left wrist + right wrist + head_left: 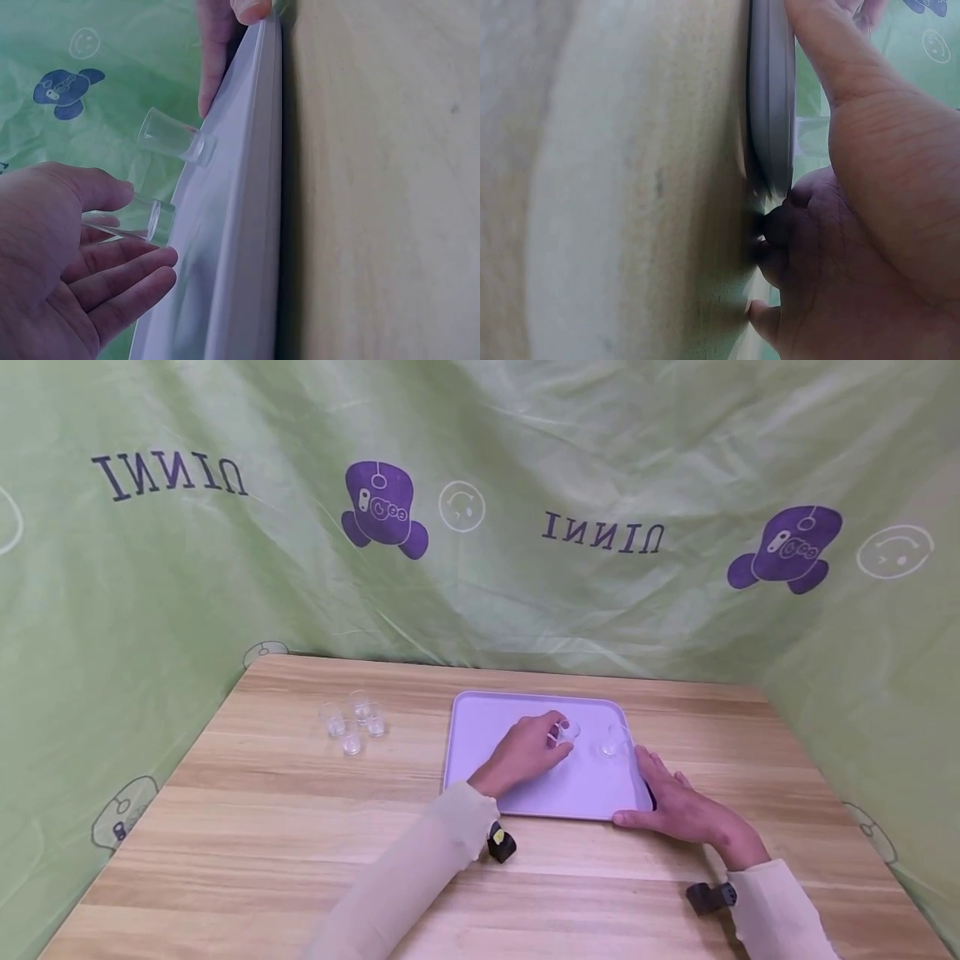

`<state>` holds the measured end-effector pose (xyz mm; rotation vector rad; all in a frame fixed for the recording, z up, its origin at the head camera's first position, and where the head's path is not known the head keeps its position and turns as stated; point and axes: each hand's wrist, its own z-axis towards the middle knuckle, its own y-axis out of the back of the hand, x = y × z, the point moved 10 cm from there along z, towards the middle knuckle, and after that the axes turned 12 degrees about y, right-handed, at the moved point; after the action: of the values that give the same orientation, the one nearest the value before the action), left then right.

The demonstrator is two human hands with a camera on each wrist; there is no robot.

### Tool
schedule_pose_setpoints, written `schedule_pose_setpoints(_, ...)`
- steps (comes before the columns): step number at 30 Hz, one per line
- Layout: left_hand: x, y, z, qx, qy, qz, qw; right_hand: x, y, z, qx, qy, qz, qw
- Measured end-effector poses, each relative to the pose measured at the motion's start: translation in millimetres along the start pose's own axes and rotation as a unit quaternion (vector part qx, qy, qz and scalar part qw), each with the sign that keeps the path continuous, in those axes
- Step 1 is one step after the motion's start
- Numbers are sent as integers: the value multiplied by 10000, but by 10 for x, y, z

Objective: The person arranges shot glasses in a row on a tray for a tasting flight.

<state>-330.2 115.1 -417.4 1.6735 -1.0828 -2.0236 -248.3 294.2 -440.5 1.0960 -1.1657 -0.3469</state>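
Note:
A light purple tray [476, 743] with a low raised rim lies on the wooden table. Over its right half, my left hand [528, 750] holds a small clear shot glass [161, 221] between thumb and fingers, the glass's base close to the tray surface. Another clear shot glass [610, 745] stands upright on the tray, near its right edge. My right hand [686, 810] grips the tray's near right corner, thumb at the front rim and fingers along the right side. In the right wrist view those fingers are partly in shadow below the rim.
Several more clear shot glasses [352, 742] stand grouped on the table [300, 827], left of the tray. A green printed cloth [480, 610] hangs behind the table and along both sides.

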Motion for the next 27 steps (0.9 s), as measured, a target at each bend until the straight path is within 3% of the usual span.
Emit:
schedule_pose_setpoints(9,-1,-58,45,-3,237,206,9995,-11,-38,14,-7,17,-10,10000)
schedule_pose_setpoints(27,-150,-166,148,38,67,286,9996,1,-14,-4,-53,16,29,10000)
